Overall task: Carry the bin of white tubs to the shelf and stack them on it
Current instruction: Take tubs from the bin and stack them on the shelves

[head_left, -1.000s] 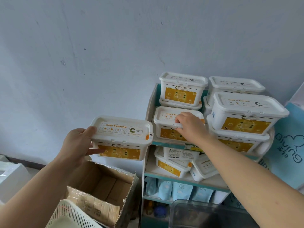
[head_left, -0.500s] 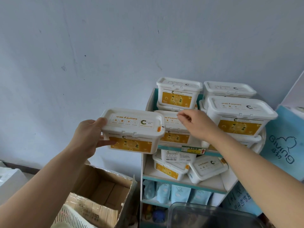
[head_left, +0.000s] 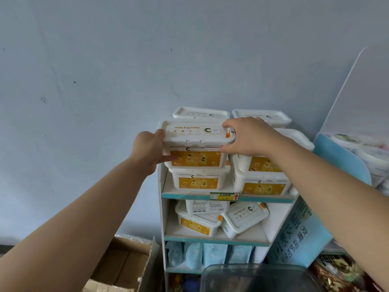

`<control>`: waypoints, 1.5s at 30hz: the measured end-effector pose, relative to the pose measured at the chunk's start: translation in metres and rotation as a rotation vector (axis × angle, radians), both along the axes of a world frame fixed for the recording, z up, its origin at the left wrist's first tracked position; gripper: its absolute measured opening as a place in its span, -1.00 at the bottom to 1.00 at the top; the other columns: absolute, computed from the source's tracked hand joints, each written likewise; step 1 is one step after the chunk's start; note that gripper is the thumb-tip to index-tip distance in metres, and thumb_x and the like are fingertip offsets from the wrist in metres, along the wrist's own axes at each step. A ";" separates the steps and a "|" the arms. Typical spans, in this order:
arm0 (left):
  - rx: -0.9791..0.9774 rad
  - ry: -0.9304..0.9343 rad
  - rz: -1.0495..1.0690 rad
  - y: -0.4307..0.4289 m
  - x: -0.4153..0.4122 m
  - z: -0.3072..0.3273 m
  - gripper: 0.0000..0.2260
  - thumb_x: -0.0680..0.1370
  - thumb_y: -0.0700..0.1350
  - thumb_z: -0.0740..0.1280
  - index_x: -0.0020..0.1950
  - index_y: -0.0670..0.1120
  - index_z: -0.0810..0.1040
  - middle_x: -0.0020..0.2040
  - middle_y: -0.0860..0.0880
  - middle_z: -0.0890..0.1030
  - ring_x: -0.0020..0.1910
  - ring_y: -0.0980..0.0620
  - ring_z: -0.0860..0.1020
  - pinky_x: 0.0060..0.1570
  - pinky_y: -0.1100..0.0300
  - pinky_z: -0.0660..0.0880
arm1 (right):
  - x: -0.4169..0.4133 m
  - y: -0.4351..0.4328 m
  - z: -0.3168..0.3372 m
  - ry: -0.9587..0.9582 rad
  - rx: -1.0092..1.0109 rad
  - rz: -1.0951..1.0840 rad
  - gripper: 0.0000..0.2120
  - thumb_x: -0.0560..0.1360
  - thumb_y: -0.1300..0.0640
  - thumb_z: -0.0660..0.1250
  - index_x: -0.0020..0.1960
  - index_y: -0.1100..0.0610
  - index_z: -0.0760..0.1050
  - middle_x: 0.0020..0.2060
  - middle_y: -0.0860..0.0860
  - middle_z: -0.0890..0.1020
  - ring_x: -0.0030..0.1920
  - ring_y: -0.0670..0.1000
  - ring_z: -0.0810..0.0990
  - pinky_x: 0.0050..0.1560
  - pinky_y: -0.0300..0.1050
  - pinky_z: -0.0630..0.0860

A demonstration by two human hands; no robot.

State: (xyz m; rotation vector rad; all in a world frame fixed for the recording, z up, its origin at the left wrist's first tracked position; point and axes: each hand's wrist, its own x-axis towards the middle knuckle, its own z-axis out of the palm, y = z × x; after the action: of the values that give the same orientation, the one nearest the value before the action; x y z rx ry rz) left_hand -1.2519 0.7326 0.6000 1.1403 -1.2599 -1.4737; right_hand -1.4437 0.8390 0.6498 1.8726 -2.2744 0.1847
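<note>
Grip: left hand [head_left: 148, 150] clasps the left end of a white rectangular plastic tub with an orange front label [head_left: 197, 142], fingers at the lid corner and thumb across the label. Right hand [head_left: 246, 137] clamps the right end, fingers curled over the lid and thumb under its rim. Held tub: centre of the frame, at the front left of the top tier of a white shelf unit with teal edging [head_left: 161, 207]. It sits on or just above a matching lower tub [head_left: 197, 180]; whether its weight is fully set down cannot be told. Adjacent: a two-high stack of matching tubs [head_left: 263, 184] just to the right, and two rear tubs [head_left: 201, 112] behind, against the wall. Middle tier: tumbled tubs [head_left: 197, 223], lying askew. Lower tier: pale blue pouches [head_left: 210, 256]. Bottom centre of the frame: clear grey plastic bin [head_left: 263, 279], contents not legible. Lower left: open cardboard box [head_left: 126, 266]. Status, judged: the bin is at the shelf and stacking is well advanced. Left to do: release this tub and stack any still in the bin.
</note>
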 end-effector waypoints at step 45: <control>-0.572 -0.928 -0.017 -0.087 -0.039 -0.009 -0.81 0.54 -0.16 0.19 -0.26 -0.19 0.40 -0.34 -0.06 0.44 -0.42 0.03 0.36 -0.48 0.22 0.28 | -0.039 -0.059 0.002 -0.317 0.154 -0.053 -0.33 0.33 -0.31 0.41 0.28 0.09 0.54 0.16 -0.01 0.61 0.03 -0.03 0.57 -0.02 -0.13 0.46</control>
State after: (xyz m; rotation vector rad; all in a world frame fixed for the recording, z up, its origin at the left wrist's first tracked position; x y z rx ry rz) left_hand -1.2908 0.6453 0.5911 1.4326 -2.1262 -0.4579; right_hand -1.4824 0.7803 0.6517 1.9753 -2.6115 0.3291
